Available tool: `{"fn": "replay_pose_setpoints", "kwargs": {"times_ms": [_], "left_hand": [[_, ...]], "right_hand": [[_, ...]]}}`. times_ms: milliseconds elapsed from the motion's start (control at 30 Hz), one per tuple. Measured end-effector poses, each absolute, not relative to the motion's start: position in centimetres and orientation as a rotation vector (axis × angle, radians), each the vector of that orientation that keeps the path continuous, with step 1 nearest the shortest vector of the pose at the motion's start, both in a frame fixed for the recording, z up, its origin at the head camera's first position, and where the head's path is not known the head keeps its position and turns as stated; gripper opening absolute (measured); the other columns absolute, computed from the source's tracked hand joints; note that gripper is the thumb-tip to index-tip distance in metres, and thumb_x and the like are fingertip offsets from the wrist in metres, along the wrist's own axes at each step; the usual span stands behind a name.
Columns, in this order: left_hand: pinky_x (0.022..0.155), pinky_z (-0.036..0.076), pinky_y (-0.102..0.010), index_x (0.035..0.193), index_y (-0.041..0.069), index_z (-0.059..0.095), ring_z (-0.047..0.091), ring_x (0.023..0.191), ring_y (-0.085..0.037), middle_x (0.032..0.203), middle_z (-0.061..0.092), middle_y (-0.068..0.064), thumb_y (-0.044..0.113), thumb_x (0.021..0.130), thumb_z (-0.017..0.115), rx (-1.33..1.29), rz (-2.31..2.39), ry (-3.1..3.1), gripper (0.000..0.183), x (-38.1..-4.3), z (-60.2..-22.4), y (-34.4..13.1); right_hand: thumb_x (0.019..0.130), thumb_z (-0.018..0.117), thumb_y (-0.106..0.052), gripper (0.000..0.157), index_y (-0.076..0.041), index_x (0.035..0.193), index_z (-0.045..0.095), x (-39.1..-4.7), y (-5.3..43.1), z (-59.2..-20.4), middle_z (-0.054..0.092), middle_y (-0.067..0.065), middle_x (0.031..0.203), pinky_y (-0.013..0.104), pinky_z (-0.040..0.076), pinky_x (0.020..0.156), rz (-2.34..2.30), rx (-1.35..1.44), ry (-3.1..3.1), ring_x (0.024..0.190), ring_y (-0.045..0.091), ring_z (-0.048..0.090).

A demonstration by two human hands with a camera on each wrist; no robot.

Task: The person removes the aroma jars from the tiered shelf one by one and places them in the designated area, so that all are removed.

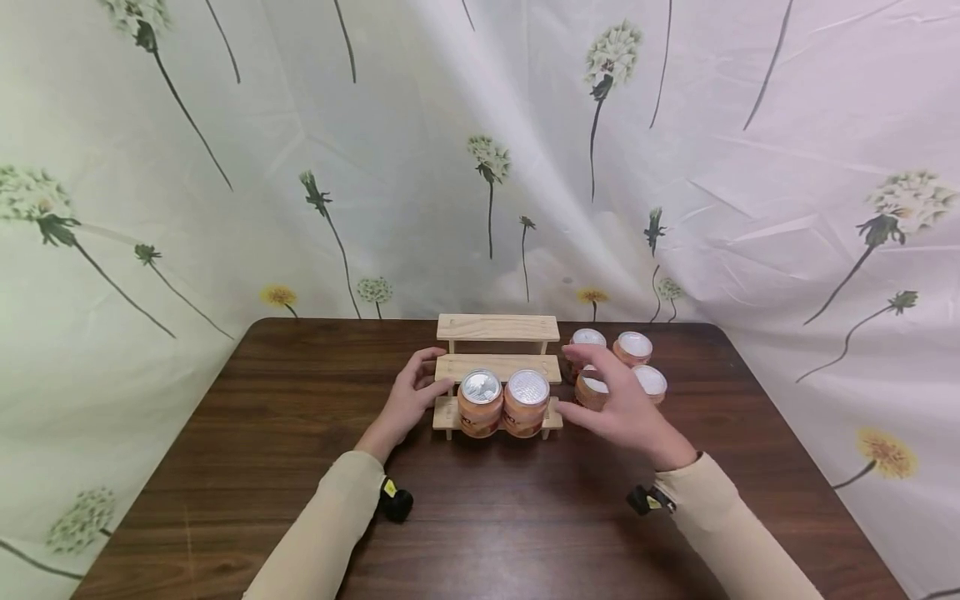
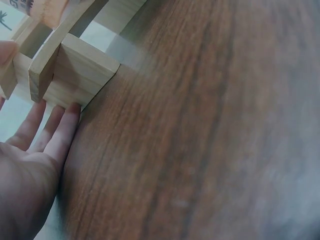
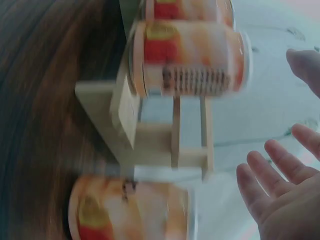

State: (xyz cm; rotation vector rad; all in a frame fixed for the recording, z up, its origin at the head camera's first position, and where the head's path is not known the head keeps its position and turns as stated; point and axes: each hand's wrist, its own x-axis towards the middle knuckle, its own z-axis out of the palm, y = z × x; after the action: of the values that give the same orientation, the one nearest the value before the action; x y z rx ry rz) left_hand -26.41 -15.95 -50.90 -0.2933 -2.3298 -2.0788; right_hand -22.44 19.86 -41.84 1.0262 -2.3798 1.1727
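A small three-step wooden rack [image 1: 497, 367] stands on the table, with two orange-labelled cans [image 1: 481, 403] side by side on its lowest step. My left hand [image 1: 407, 398] is at the rack's left side. In the left wrist view its fingertips touch the wooden side panel [image 2: 75, 75], and the fingers [image 2: 62, 131] are nearly straight. To the right of the rack, my right hand [image 1: 622, 408] is spread, holding nothing, and partly covers a group of several similar cans [image 1: 649, 382]. The right wrist view shows its fingers [image 3: 280, 167] apart from the cans on the rack [image 3: 192, 60].
The dark wood-grain table [image 1: 300, 450] reaches back to a pale curtain [image 1: 420, 167] printed with dandelions, which hangs just behind the rack. The middle and top steps [image 1: 498, 327] of the rack bear no cans.
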Motion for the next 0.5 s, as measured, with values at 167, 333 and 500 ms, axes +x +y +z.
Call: {"fn": "replay_pose_setpoints", "kwargs": {"times_ms": [167, 333, 500], "left_hand": [[0.079, 0.059, -0.034, 0.155, 0.010, 0.044, 0.065, 0.111, -0.025, 0.135, 0.056, -0.022, 0.014, 0.103, 0.070, -0.289, -2.079, -2.324, 0.058, -26.5, -50.9, -15.9], [0.079, 0.059, -0.035, 0.154, 0.012, 0.045, 0.065, 0.113, -0.028, 0.135, 0.056, -0.022, 0.015, 0.103, 0.071, -0.291, -2.080, -2.320, 0.058, -26.4, -50.9, -15.9], [0.080, 0.059, -0.036, 0.153, 0.014, 0.047, 0.065, 0.115, -0.031, 0.136, 0.056, -0.022, 0.015, 0.103, 0.071, -0.287, -2.076, -2.331, 0.057, -26.4, -50.9, -15.9]], "right_hand": [[0.086, 0.090, -0.020, 0.077, -0.005, 0.150, 0.050, -22.5, 18.1, -42.5, 0.057, 0.013, 0.146, 0.050, 0.055, 0.099, 1.193, 1.100, -2.458, 0.132, 0.030, 0.058], [0.089, 0.087, -0.018, 0.078, 0.000, 0.152, 0.045, -22.9, 17.1, -43.9, 0.054, 0.017, 0.147, 0.051, 0.054, 0.103, 1.308, 1.125, -2.516, 0.130, 0.033, 0.062], [0.090, 0.086, -0.019, 0.074, -0.005, 0.151, 0.046, -23.2, 16.4, -45.2, 0.059, 0.010, 0.143, 0.049, 0.054, 0.102, 1.403, 1.115, -2.518, 0.126, 0.027, 0.065]]}}
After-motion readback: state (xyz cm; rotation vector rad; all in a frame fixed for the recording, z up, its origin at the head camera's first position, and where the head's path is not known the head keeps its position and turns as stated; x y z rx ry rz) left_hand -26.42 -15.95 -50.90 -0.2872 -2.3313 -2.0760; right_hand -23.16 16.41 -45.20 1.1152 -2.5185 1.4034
